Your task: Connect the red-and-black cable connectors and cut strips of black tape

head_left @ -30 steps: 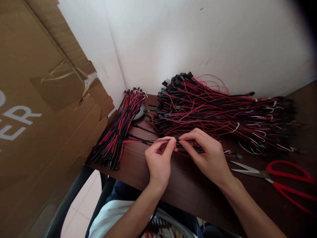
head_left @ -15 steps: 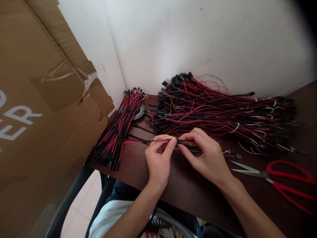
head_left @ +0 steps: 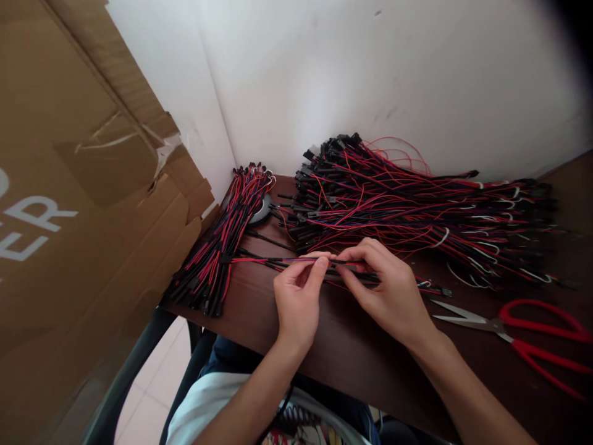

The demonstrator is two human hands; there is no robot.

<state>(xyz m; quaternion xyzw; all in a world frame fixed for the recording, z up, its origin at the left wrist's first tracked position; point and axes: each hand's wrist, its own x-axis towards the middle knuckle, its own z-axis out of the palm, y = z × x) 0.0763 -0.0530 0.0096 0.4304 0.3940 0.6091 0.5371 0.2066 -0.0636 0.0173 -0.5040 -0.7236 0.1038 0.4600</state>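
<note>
A thin red and black wire harness [head_left: 259, 260] stretches sideways over the dark table, its left end carrying a black connector by the left bundle. My left hand [head_left: 299, 296] pinches it between thumb and forefinger. Close on the right, my right hand [head_left: 384, 284] has its thumb and fingertips closed on the same harness; the fingers partly cover the gripped stretch. Below and behind the hands, more dark cables [head_left: 264, 254] lie along the table, ending at a small connector [head_left: 445, 292] on the right.
A large pile of wire harnesses [head_left: 380, 198] lies against the wall. A smaller bundle [head_left: 231, 235] rests at the left, beside a grey roll of tape [head_left: 262, 211]. Red-handled scissors [head_left: 498, 326] lie open at right. A cardboard box [head_left: 92, 247] stands at left.
Both hands stay nearly in place, still pinching the harness. My fingertips have shifted slightly, and the harness's left stretch looks a little straighter.
</note>
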